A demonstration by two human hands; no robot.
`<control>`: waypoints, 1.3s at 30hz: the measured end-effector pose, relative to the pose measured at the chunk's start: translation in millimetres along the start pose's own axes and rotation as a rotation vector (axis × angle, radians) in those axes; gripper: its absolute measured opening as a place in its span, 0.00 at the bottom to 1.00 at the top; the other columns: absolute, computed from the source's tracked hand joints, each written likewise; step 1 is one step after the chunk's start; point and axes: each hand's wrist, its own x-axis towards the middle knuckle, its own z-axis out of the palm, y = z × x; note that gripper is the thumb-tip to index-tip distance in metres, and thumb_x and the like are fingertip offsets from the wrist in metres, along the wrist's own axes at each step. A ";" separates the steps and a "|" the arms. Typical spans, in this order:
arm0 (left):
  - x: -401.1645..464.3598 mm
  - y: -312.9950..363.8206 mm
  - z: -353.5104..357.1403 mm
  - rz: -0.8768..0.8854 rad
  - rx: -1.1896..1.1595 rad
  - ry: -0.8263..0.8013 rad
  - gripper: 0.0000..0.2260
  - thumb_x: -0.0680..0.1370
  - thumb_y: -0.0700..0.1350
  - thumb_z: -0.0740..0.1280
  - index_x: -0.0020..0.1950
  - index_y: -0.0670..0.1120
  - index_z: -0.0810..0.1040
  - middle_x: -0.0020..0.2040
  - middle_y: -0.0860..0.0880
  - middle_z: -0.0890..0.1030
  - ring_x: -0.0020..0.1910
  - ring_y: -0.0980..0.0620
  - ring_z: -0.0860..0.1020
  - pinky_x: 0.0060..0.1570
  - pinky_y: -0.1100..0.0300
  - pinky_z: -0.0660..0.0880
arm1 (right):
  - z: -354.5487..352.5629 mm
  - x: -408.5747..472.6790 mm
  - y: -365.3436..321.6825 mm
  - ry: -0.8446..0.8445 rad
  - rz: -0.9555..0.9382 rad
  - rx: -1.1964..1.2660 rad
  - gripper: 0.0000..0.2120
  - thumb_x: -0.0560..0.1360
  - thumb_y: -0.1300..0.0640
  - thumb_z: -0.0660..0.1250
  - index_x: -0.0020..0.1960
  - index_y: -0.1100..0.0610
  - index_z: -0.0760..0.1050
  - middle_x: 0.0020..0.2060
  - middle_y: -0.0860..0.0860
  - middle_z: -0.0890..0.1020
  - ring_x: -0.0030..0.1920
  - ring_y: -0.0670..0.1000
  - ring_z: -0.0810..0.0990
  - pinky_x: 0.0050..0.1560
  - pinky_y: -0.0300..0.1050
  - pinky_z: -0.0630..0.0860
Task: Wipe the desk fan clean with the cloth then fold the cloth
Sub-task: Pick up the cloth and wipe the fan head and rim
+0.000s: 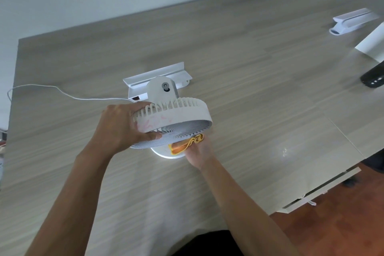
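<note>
Gripping the fan [174, 114] rim with my left hand [122, 129], I tilt its grille down toward my right hand [197, 151], whose fingers pinch the cloth [182, 143] just beneath, mid-table.

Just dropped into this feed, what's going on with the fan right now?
A person is cleaning a white desk fan on a wooden table. The left hand grips the rim of the fan head, which is tilted face-down, while the right hand holds a bunched orange cloth under the front grille, above the round base. Pinkish smears show on the rim. The cloth is not yet folded.
</note>
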 end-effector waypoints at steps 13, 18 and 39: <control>1.1 3.9 -0.8 -0.009 0.018 0.011 0.40 0.52 0.72 0.66 0.59 0.53 0.82 0.42 0.48 0.85 0.40 0.46 0.80 0.45 0.51 0.76 | 15.6 -48.0 -60.6 0.181 -0.398 -0.564 0.23 0.79 0.42 0.58 0.43 0.63 0.76 0.38 0.47 0.79 0.42 0.42 0.77 0.48 0.37 0.73; -1.1 5.1 1.6 -0.005 0.038 0.024 0.39 0.53 0.71 0.66 0.59 0.53 0.82 0.41 0.49 0.84 0.39 0.45 0.80 0.41 0.54 0.74 | 52.2 -78.5 -52.8 0.101 -0.821 -0.957 0.13 0.81 0.48 0.57 0.51 0.56 0.73 0.42 0.51 0.79 0.40 0.43 0.75 0.43 0.39 0.73; 5.6 13.6 -2.6 0.007 0.011 -0.015 0.40 0.51 0.69 0.70 0.60 0.54 0.82 0.44 0.50 0.86 0.41 0.45 0.81 0.43 0.56 0.72 | -8.8 -10.9 -16.1 0.056 -0.090 -0.039 0.13 0.82 0.57 0.55 0.55 0.60 0.77 0.50 0.57 0.81 0.53 0.57 0.79 0.66 0.55 0.71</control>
